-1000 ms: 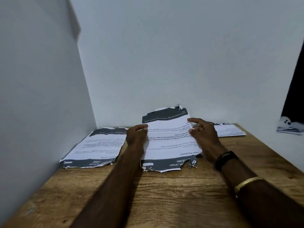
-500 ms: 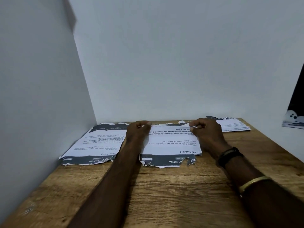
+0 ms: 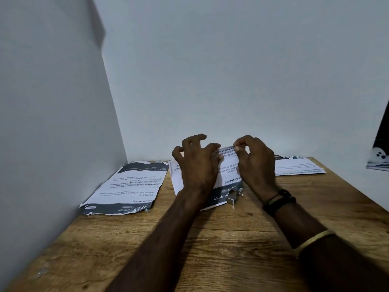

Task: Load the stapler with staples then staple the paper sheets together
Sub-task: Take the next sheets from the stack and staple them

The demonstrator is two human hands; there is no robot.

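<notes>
A printed paper sheet (image 3: pixel 228 178) with a dark torn band at its near edge lies in the middle of the wooden table (image 3: pixel 221 239). My left hand (image 3: pixel 196 165) rests on its left half with fingers spread and curled. My right hand (image 3: pixel 255 165) pinches the sheet's far edge between thumb and fingers and lifts it. A small metal object (image 3: pixel 231 199), perhaps the stapler, sits at the sheet's near edge with bent staples (image 3: pixel 240 193) beside it.
A second printed sheet (image 3: pixel 128 186) lies at the left by the side wall. A third sheet (image 3: pixel 299 166) lies at the back right. White walls close the table on the left and back. A dark object (image 3: pixel 379 157) hangs at the far right.
The sheet went down flat, then my right hand pinched its far edge up again. My left hand moved right onto the sheet and spread its fingers. The metal object now shows.
</notes>
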